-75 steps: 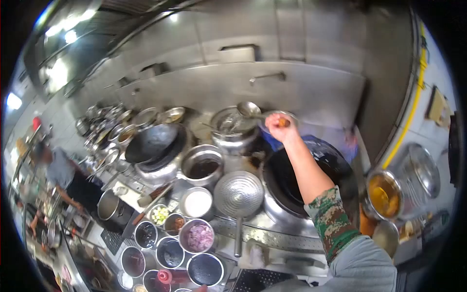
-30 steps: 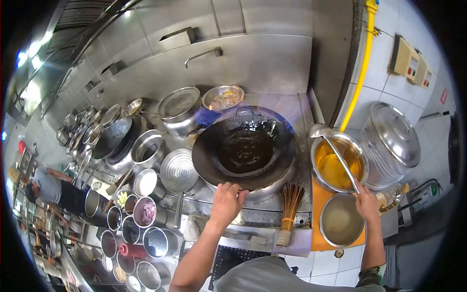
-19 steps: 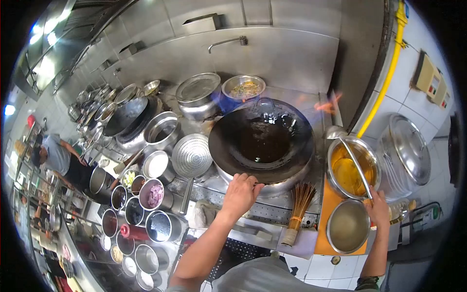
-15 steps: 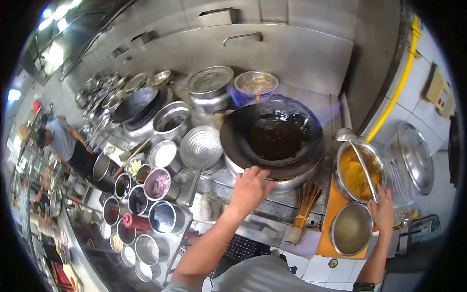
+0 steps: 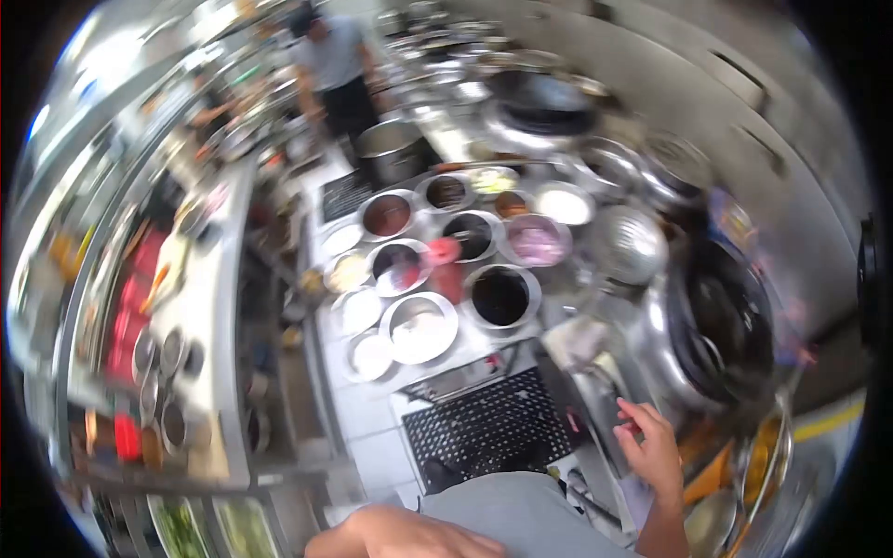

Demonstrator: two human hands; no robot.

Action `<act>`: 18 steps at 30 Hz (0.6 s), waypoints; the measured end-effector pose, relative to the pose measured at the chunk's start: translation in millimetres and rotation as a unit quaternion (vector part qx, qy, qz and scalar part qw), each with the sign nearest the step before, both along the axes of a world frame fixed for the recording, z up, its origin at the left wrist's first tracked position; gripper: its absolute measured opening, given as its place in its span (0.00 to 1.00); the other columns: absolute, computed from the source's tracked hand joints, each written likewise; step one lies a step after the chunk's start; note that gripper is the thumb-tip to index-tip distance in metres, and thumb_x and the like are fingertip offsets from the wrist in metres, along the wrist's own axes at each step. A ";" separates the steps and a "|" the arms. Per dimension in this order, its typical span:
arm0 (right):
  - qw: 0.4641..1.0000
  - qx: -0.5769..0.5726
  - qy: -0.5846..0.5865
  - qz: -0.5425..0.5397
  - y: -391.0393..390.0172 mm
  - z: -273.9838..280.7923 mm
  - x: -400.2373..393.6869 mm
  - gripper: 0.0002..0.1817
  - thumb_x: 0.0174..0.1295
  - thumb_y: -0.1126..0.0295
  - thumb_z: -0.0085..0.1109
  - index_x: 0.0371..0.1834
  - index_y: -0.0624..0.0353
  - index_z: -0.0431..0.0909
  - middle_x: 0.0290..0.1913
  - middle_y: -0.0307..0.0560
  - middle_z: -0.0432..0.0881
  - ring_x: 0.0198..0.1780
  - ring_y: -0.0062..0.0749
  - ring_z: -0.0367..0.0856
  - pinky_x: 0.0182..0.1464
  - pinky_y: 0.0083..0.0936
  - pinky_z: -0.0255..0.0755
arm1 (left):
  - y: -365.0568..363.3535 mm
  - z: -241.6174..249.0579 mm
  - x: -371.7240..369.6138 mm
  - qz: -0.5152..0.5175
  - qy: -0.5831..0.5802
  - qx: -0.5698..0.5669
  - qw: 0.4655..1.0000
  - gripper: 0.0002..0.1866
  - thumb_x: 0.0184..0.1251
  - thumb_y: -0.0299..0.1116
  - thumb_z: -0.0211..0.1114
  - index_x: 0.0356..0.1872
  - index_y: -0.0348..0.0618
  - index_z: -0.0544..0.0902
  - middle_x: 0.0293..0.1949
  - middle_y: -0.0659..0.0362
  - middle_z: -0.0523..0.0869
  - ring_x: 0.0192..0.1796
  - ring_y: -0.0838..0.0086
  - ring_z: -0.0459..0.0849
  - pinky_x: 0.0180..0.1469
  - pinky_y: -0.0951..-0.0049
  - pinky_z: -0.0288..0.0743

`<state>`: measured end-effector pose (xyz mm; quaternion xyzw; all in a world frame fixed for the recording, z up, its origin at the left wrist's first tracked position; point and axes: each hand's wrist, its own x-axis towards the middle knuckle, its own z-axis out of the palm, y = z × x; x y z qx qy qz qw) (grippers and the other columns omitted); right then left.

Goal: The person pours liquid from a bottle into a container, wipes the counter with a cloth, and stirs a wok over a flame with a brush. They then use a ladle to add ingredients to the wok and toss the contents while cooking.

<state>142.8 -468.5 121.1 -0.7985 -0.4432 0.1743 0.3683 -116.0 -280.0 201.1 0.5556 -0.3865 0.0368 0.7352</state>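
My right hand (image 5: 654, 453) hangs in the air in front of the wok (image 5: 730, 312), its fingers loosely bent and apart, with nothing visible in it. Low at the picture's bottom edge, my left hand (image 5: 419, 538) lies across the front of my grey shirt (image 5: 502, 507). Its fingers look stretched out, partly cut off by the frame, and no held thing shows. A perforated strainer (image 5: 630, 244) rests left of the wok. Nearer to me is a folded pale cloth (image 5: 581, 339) on the stove's edge. Motion blurs much of the view.
Several metal pots with sauces and ingredients, such as a pot of dark liquid (image 5: 499, 298) and a red bottle (image 5: 445, 265), crowd the left stand. A black perforated mat (image 5: 488, 423) covers the floor. A co-worker (image 5: 335, 70) stands at the far end. A long counter (image 5: 209, 307) runs left.
My view has swung left toward the aisle and counter. My right hand has left the ladle beside the oil bowl; my left hand has come from the wok's rim to my body.
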 end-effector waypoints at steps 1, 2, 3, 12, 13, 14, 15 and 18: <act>0.999 -0.019 0.004 0.051 24.0 1.8 -13.9 0.22 0.57 0.75 0.64 0.57 0.61 0.79 0.44 0.50 0.83 0.38 0.35 0.83 0.44 0.26 0.76 | -1.0 0.7 -24.9 0.039 0.003 0.001 0.999 0.21 0.70 0.47 0.64 0.42 0.34 0.82 0.44 0.48 0.82 0.43 0.55 0.80 0.46 0.58 0.73; 0.994 -0.039 0.005 0.099 45.2 4.0 -27.6 0.22 0.57 0.74 0.64 0.58 0.61 0.79 0.44 0.50 0.83 0.39 0.36 0.83 0.44 0.27 0.76 | -2.6 0.5 -47.0 0.082 0.000 -0.002 0.997 0.21 0.70 0.47 0.64 0.42 0.34 0.82 0.44 0.48 0.82 0.43 0.55 0.80 0.46 0.58 0.73; 0.987 -0.041 -0.012 0.157 64.3 0.1 -39.1 0.23 0.57 0.74 0.65 0.59 0.61 0.78 0.44 0.50 0.82 0.39 0.35 0.83 0.44 0.27 0.76 | -3.9 -1.5 -65.5 0.092 -0.002 0.006 0.996 0.22 0.69 0.48 0.65 0.42 0.34 0.82 0.44 0.48 0.82 0.43 0.54 0.80 0.46 0.58 0.73; 0.904 -0.103 0.024 0.415 165.5 -22.8 -152.1 0.26 0.58 0.72 0.67 0.61 0.58 0.76 0.44 0.48 0.82 0.36 0.33 0.83 0.42 0.27 0.78 | -33.5 -8.7 -183.4 0.300 -0.009 -0.001 0.954 0.23 0.67 0.51 0.67 0.41 0.35 0.83 0.42 0.48 0.82 0.44 0.52 0.80 0.48 0.55 0.72; 0.896 -0.109 0.035 0.429 168.6 -26.8 -163.5 0.25 0.58 0.71 0.66 0.62 0.58 0.76 0.44 0.49 0.82 0.36 0.33 0.84 0.42 0.27 0.78 | -34.3 -10.7 -193.3 0.307 -0.002 0.004 0.952 0.24 0.67 0.52 0.66 0.42 0.36 0.83 0.42 0.49 0.83 0.45 0.52 0.80 0.49 0.56 0.72; 0.889 -0.117 0.047 0.441 171.0 -29.5 -171.6 0.25 0.59 0.71 0.66 0.62 0.58 0.76 0.44 0.49 0.82 0.37 0.33 0.84 0.43 0.27 0.78 | -32.1 -14.2 -201.9 0.315 -0.003 0.003 0.949 0.24 0.67 0.52 0.66 0.42 0.36 0.83 0.42 0.49 0.83 0.45 0.52 0.80 0.49 0.56 0.72; 0.886 -0.119 0.045 0.447 173.2 -31.0 -177.4 0.25 0.59 0.71 0.66 0.62 0.58 0.76 0.44 0.49 0.82 0.37 0.33 0.84 0.43 0.27 0.78 | -27.8 -19.3 -211.3 0.253 0.038 0.061 0.965 0.23 0.68 0.49 0.66 0.45 0.35 0.82 0.45 0.49 0.82 0.49 0.54 0.80 0.55 0.55 0.70; 0.866 -0.171 0.040 0.469 174.5 -35.6 -182.6 0.26 0.60 0.70 0.66 0.63 0.58 0.75 0.46 0.51 0.81 0.40 0.33 0.86 0.44 0.28 0.79 | -29.0 -28.7 -225.3 0.199 0.087 0.083 0.973 0.28 0.66 0.53 0.66 0.50 0.34 0.80 0.52 0.48 0.79 0.55 0.53 0.77 0.60 0.54 0.67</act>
